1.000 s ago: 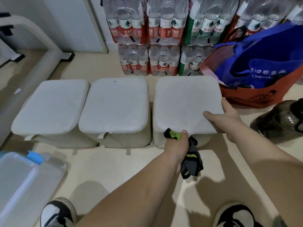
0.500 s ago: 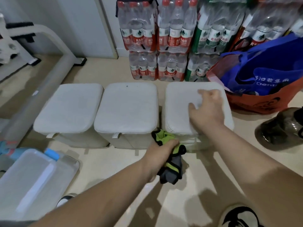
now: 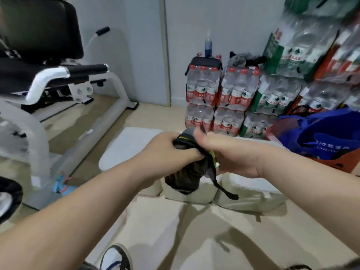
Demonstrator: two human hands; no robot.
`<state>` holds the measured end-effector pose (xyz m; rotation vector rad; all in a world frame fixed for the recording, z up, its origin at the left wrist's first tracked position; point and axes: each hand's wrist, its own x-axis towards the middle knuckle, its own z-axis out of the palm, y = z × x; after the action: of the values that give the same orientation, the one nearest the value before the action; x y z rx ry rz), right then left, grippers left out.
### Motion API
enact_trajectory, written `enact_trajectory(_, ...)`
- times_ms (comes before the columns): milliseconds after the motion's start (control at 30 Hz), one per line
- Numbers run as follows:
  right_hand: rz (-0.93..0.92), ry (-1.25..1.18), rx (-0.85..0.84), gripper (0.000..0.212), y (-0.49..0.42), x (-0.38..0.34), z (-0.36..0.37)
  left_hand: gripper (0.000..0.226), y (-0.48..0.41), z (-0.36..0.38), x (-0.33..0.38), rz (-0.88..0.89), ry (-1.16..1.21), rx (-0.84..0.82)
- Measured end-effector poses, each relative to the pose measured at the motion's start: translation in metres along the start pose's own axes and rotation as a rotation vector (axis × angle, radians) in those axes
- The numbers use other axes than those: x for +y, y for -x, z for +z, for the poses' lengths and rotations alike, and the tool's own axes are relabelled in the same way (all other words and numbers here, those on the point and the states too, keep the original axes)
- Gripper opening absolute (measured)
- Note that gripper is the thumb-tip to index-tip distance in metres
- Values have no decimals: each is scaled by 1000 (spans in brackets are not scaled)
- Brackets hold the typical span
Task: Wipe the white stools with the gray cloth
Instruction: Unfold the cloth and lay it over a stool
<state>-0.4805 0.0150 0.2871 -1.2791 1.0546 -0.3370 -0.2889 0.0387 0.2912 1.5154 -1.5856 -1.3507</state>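
We hold the gray cloth [image 3: 184, 173], dark with a yellow-green edge, bunched in the air just above the row of white stools [image 3: 132, 147], with a loose strip dangling toward the middle one. Our left hand [image 3: 165, 151] has its fingers [image 3: 185, 154] clenched round the top of the bundle, and our right hand [image 3: 231, 154] grasps it from the other side, thumb raised. Behind the stools stand stacked water bottle packs [image 3: 220, 94], with a blue bag [image 3: 319, 137] to the right, a white exercise machine [image 3: 48, 114] to the left, and a shoe [image 3: 115, 258] on the floor [image 3: 175, 230] below.
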Motion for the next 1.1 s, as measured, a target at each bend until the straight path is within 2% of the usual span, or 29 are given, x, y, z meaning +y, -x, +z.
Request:
enact_trajectory(133,-97,83,259,40,-11,-6,5,15,-7,-35,8,-23,0,37)
enact_trajectory(267,-138,-53,399,50,-26,-8,11,29,-19,-48,5,-36,156,-4)
enact_trajectory(367,-145,-310,342,66,-36,-13,9,38,-30,-48,2,-36,273,-28)
enact_trajectory(400,-144,-396,283,64,-36,-15,10,37,-32,-47,2,-42,307,-46)
enact_trajectory(467,-143,-503,177,49,-38,-13,11,35,-33,-41,1,-64,365,-115)
enact_trajectory(533,-116,-494,157,35,-38,-12,7,33,-35,-34,-2,-86,440,-155)
enact_trajectory(600,-65,-455,189,30,-40,-9,0,31,-39,-31,-2,-87,511,-154)
enact_trajectory(733,20,5,375,34,-51,12,-11,41,-39,-31,0,-127,612,-183)
enact_trajectory(767,9,58,423,35,-51,16,-14,42,-40,-29,0,-133,603,-193)
enact_trajectory(867,-108,-26,486,27,-51,10,-14,37,-43,-28,-4,-137,571,-189)
enact_trajectory(933,-174,-144,476,50,-45,1,-13,27,-46,-29,-6,-120,528,-134)
enact_trajectory(1033,-266,-119,415,58,-40,0,-12,26,-49,-28,-8,-82,476,-81)
enact_trajectory(1100,-250,-202,323,58,-39,2,-11,29,-50,-27,-8,-69,505,-86)
